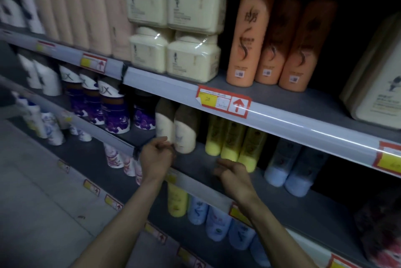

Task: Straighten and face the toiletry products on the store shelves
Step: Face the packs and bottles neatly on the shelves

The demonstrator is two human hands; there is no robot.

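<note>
Cream rounded bottle (185, 131) — left hand (157, 155) touching, right hand (232, 172) curled

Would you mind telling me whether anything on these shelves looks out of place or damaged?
The red price tag under the orange bottles is peeling at its left corner. Nothing looks spilled or toppled.

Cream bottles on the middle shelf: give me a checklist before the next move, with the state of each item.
1. Left hand at the cream bottles: ok, touching the base.
2. Firm grip on a bottle: cannot tell, blurred.
3. Right hand free: ok, holds nothing.
4. Cream bottles upright: ok.
5. Labels facing out: cannot tell, too dark.
6. Yellow bottles clear of the right hand: not ok, fingers close in front.
</note>
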